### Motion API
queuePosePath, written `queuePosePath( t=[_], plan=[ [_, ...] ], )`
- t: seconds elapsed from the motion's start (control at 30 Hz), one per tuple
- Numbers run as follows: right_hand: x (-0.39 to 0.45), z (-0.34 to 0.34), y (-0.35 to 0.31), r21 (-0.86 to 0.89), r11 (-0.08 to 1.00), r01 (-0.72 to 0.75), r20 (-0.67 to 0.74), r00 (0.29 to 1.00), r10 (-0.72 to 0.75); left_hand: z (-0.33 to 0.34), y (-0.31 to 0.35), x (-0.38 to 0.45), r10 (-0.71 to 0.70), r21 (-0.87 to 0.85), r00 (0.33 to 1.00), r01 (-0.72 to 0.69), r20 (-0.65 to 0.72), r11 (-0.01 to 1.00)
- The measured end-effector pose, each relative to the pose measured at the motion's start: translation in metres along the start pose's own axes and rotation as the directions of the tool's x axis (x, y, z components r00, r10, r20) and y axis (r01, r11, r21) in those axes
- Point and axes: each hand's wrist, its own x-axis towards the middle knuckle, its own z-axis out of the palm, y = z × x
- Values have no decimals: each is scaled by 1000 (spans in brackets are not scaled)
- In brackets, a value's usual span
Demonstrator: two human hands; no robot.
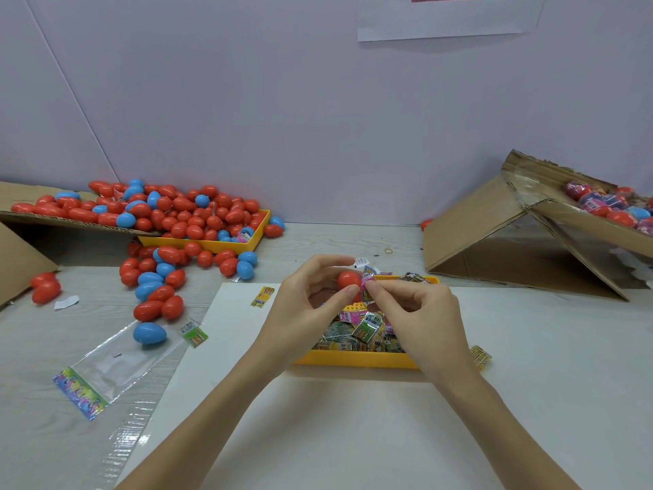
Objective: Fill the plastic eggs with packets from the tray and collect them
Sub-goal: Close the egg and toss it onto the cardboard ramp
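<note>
My left hand (311,298) grips a red plastic egg (348,280) between thumb and fingers, held above the yellow tray (353,358) of packets. My right hand (413,313) pinches a pink packet (367,282) right against the egg's side. The tray holds several small green, yellow and pink packets (364,330). Whether the egg is split open is hidden by my fingers.
A heap of red and blue eggs (176,213) spills from a cardboard flap and a second yellow tray (212,245) at back left. A cardboard box (583,221) with filled eggs stands at right. Loose packets (194,334), a blue egg (149,333) and a clear bag (113,366) lie left.
</note>
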Motion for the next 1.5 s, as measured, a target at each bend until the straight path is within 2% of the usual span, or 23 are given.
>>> queuePosePath(
  t=[0.17,0.33,0.9,1.13,1.3,1.5],
  plan=[
    [1,-1,-2,128,990,-66,12,998,65,-1,3,0,10,-37,1000,-11,-23,999],
    [1,-2,-8,410,865,-291,56,954,294,0,4,0,-5,-31,1000,4,-27,999],
    [0,-2,-9,275,928,-251,79,968,239,-2,3,0,50,-20,999,-50,-15,999],
    [0,-2,-13,387,852,-353,126,936,330,0,-1,-1,91,19,992,-90,-85,996],
    [0,-3,-15,372,847,-380,165,925,342,1,-1,-1,140,25,983,-138,-118,990],
    [1,-5,-15,406,821,-401,191,916,353,0,-5,-1,212,26,974,-211,-73,977]
  ],
)
